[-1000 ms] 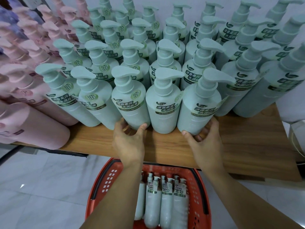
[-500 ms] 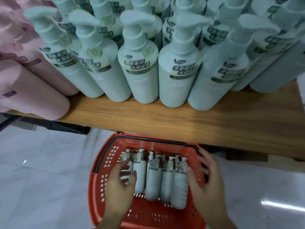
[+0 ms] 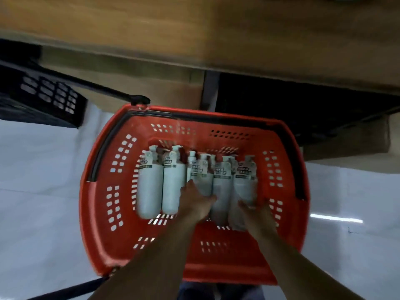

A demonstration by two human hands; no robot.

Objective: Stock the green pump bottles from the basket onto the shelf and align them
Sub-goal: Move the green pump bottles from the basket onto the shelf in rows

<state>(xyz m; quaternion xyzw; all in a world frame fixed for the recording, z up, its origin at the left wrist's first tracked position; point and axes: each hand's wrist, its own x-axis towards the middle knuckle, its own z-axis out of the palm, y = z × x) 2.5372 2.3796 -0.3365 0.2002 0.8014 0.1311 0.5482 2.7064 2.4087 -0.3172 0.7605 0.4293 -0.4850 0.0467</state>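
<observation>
A black crate (image 3: 41,98) is seen at the far left on the pale floor. A red basket (image 3: 97,213) holds 5 green pump bottles (image 3: 149,187) laid side by side, pumps toward the wooden shelf (image 3: 194,29). The left hand (image 3: 195,204) is laid on the 3rd bottle, the right hand (image 3: 256,210) on the 5th; through the blur, their grip cannot be told.
</observation>
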